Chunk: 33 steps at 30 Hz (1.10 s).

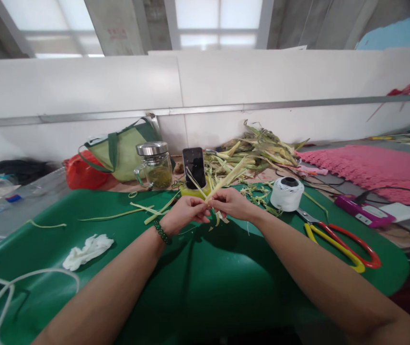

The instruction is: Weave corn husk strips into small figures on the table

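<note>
Pale corn husk strips [229, 178] fan upward from between my two hands, which meet above the green table mat [205, 287]. My left hand [185, 211], with a green bead bracelet on its wrist, pinches the strips at their lower end. Close beside it, my right hand [229, 203] is closed on the same strips, thumb and fingertips pressed together. Short ends poke out below the fingers. Loose husk strips [151, 211] lie on the mat left of my hands. A braided length of husk [257, 195] lies just beyond my right hand.
White thread spool [287, 194] and red-yellow scissors [337, 244] sit at right, near a purple power strip [365, 211]. Behind stand a phone [194, 167], a glass jar [160, 172] and a husk pile [262, 146]. Crumpled tissue [88, 251] and a white cable [11, 282] lie left.
</note>
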{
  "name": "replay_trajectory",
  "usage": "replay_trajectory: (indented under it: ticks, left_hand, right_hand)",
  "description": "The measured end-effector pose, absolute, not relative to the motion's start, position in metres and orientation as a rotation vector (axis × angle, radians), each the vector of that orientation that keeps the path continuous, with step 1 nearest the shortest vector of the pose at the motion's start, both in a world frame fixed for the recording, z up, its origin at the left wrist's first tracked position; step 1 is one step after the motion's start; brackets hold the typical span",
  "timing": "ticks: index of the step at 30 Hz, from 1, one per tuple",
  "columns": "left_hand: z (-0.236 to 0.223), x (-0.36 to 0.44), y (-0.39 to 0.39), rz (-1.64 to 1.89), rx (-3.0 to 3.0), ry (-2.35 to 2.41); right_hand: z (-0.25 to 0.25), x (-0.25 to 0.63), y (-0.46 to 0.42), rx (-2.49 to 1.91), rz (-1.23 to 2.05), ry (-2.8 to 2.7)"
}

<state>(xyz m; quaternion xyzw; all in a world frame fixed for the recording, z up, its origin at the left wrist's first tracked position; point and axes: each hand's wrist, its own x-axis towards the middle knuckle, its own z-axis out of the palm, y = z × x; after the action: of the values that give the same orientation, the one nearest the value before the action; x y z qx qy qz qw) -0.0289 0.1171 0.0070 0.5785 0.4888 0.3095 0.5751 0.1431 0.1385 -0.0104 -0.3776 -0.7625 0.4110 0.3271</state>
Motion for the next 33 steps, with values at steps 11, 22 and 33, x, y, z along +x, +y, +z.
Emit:
replay_trajectory:
  ticks: [11, 22, 33]
  left_hand:
    - [0.008, -0.029, 0.117, 0.663, 1.451, 1.168]
    - [0.007, -0.026, 0.116, 0.688, 1.421, 1.167]
    - [0.001, -0.019, 0.115, 0.797, 1.622, 1.261]
  right_hand:
    - [-0.011, 0.139, 0.137, -1.041, 1.203, -1.972]
    - [-0.013, 0.138, 0.138, -1.037, 1.322, -1.937]
    - [-0.015, 0.130, 0.136, -1.065, 1.411, -1.720]
